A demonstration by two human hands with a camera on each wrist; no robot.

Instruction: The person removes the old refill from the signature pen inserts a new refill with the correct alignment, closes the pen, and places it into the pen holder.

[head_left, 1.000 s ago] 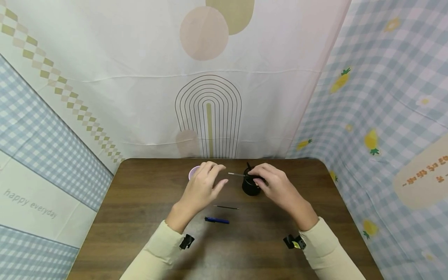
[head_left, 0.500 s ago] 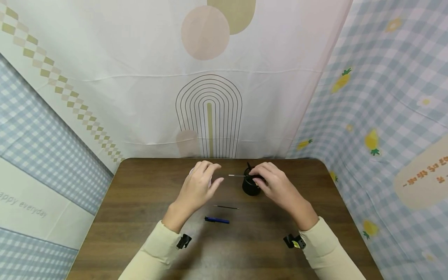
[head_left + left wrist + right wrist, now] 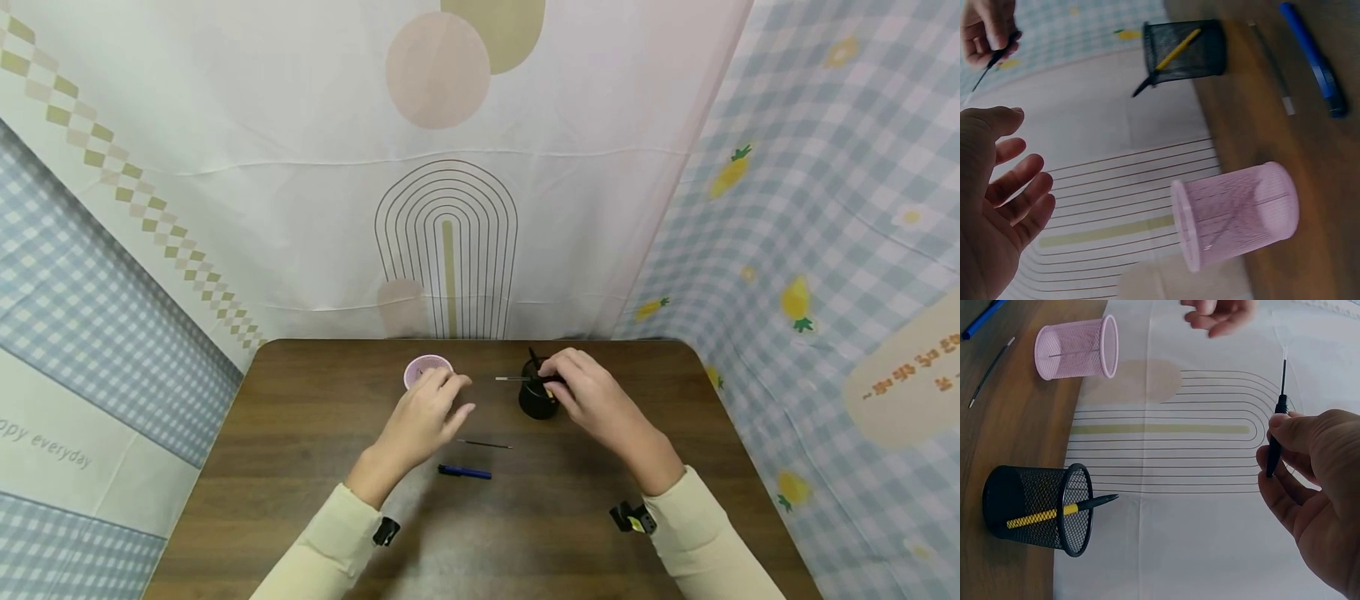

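My right hand (image 3: pixel 592 396) pinches a slim black pen piece (image 3: pixel 1277 434) between thumb and fingers, above the table. A thin refill-like rod (image 3: pixel 1284 376) sticks out of it, its pale end pointing left in the head view. My left hand (image 3: pixel 420 417) hangs in the air with relaxed fingers and holds nothing. Just beyond it stands a pink mesh pen cup (image 3: pixel 1241 212), with a thin stick showing inside. Near the right hand is a black mesh pen cup (image 3: pixel 1029 500), holding a yellow and black pen (image 3: pixel 1054 515).
On the brown wooden table (image 3: pixel 300 467) lie a thin dark refill (image 3: pixel 486 445) and, nearer me, a blue pen (image 3: pixel 465 472). A printed cloth (image 3: pixel 322 233) hangs behind the table's far edge, with checked cloth (image 3: pixel 787 183) at the right side.
My left hand has drawn left and slightly toward me, so the pink cup's rim now shows. The right hand has shifted barely to the right, still holding the black pen piece.
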